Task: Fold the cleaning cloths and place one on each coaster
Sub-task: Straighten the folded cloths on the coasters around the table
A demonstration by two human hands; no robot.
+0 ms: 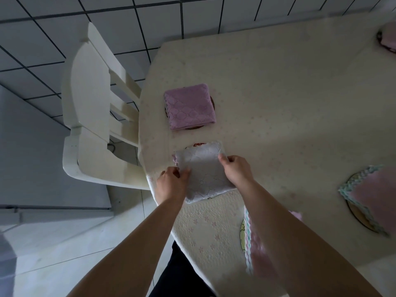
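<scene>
Both hands work a folded white cloth (203, 172) near the table's (278, 99) left edge. The left hand (171, 181) pinches the cloth's near-left side, fingers closed on it; the right hand (235, 170) grips its right side, fingers curled onto the fabric. The cloth lies flat over a coaster (198, 145), of which only a red sliver shows at the far edge.

Further along the left edge, a folded pink cloth (189, 107) sits on a dark coaster (212, 101). At the right edge another folded cloth (375, 194), pink with a teal border, rests on a coaster (360, 217). Near the front edge a similar cloth (257, 249) lies partly hidden under the right forearm. A blurred one (389, 38) shows at the far right corner.

The table wears a cream covering with faint pink flowers. A white plastic chair (90, 108) stands against its left side. The far wall is white tile with dark grout; the floor is pale tile.
</scene>
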